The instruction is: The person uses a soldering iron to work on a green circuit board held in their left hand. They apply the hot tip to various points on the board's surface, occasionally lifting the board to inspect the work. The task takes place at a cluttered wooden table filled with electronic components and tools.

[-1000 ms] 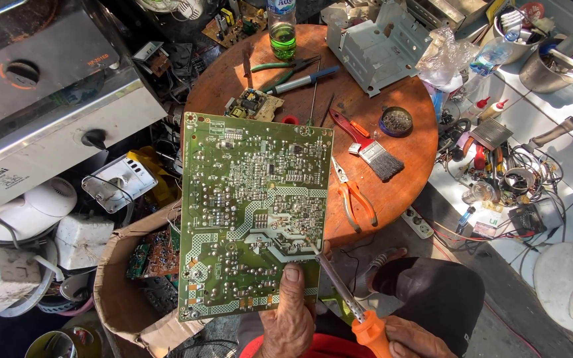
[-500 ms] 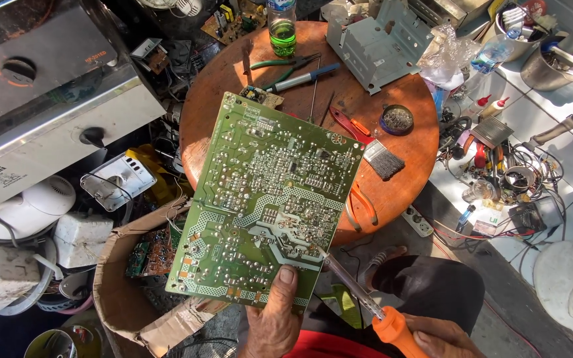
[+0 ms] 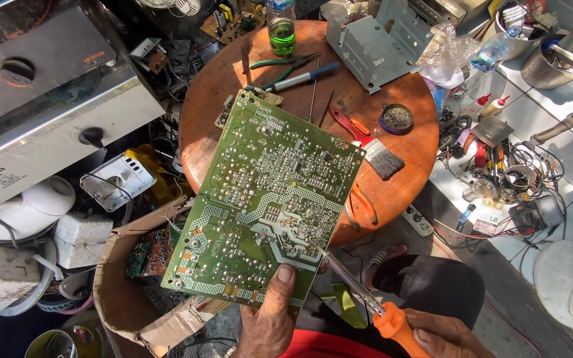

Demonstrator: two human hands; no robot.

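Note:
My left hand (image 3: 268, 319) grips the near edge of a large green circuit board (image 3: 266, 199), thumb on its solder side, holding it tilted above a round wooden table (image 3: 213, 99). My right hand (image 3: 440, 337) holds a soldering iron (image 3: 366, 298) by its orange handle. The iron's metal tip rests against the lower right part of the board.
On the table lie a paint brush (image 3: 376, 156), orange-handled pliers (image 3: 363, 202), a screwdriver (image 3: 303, 77), a small round tin (image 3: 397, 118), a bottle of green liquid (image 3: 281, 30) and a metal chassis (image 3: 379, 43). A cardboard box (image 3: 124, 278) of boards stands lower left; a stove (image 3: 41, 99) at left.
The board has rotated clockwise and tilted, its far end swinging right. The soldering iron's tip has come up to touch the board's lower right area.

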